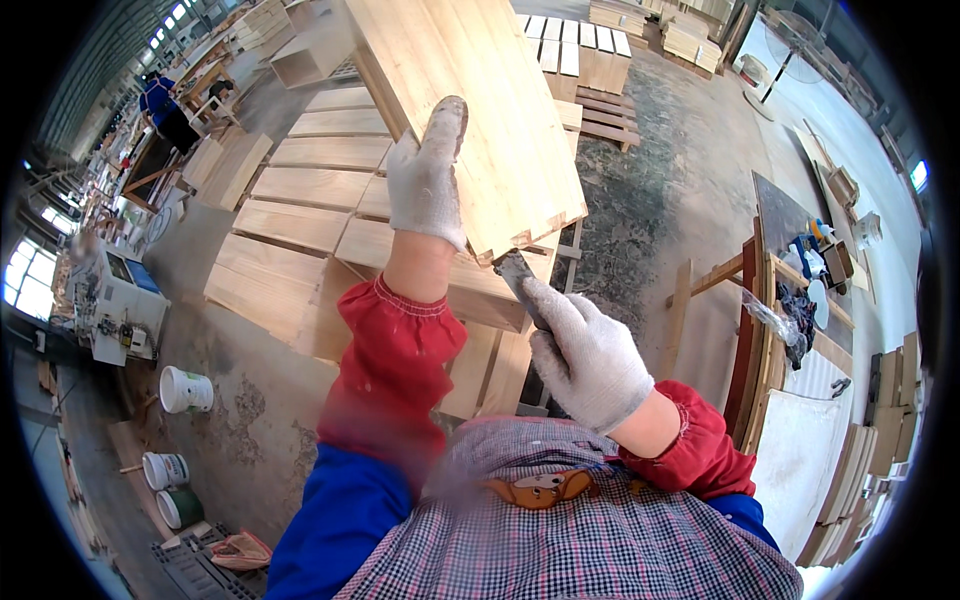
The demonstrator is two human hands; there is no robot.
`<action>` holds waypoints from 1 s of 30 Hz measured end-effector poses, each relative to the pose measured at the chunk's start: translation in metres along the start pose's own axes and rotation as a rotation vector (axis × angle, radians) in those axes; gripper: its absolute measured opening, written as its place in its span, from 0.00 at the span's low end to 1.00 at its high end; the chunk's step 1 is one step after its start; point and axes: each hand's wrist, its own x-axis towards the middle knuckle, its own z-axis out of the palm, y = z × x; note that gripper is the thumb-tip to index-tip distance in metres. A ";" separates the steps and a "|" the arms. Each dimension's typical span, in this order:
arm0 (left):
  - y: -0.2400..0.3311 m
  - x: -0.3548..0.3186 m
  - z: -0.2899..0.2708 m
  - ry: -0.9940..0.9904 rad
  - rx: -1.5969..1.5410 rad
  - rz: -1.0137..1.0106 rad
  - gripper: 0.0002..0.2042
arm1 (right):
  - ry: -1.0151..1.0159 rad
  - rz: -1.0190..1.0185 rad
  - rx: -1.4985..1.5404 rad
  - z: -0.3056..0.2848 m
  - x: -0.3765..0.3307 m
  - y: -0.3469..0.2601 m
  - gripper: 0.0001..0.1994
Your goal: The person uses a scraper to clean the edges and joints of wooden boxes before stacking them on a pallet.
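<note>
My left hand (pixel 430 180), in a white glove, grips the left edge of a pale wooden box (pixel 490 110), its thumb lying on the broad face. The box is tilted, and its top end runs out of view. In my gloved right hand (pixel 590 355) is a putty knife (pixel 520 285), fingers closed round its handle. The blade's tip is at the lower corner of the box, beside a notched joint; whether it touches cannot be made out. Beneath lie rows of similar wooden boxes (pixel 300 220), stacked close together.
On the right stands a wooden workbench (pixel 745 330) with bags and tools. White buckets (pixel 187 390) and a grey machine (pixel 120 300) are at left. More stacked boxes (pixel 590 60) rest on a pallet (pixel 610 115) behind. A person in blue (pixel 160 105) stands far left.
</note>
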 end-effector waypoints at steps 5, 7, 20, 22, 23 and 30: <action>-0.001 -0.001 0.001 -0.003 -0.032 0.056 0.17 | 0.054 -0.022 0.011 0.013 -0.002 0.007 0.24; 0.001 -0.003 0.001 -0.004 -0.033 0.049 0.17 | 0.071 -0.036 0.033 0.014 -0.003 0.009 0.24; 0.004 -0.001 0.004 0.010 -0.017 0.010 0.18 | 0.034 -0.073 0.019 0.001 0.005 0.013 0.22; 0.003 -0.001 0.002 0.020 -0.013 0.021 0.18 | -0.037 -0.049 -0.021 -0.007 0.003 0.011 0.23; 0.004 -0.001 0.001 0.025 -0.002 0.027 0.19 | -0.039 -0.064 -0.014 -0.009 0.003 0.010 0.23; 0.005 -0.003 0.002 -0.032 0.025 -0.005 0.23 | -0.140 -0.128 -0.125 -0.031 0.020 0.009 0.21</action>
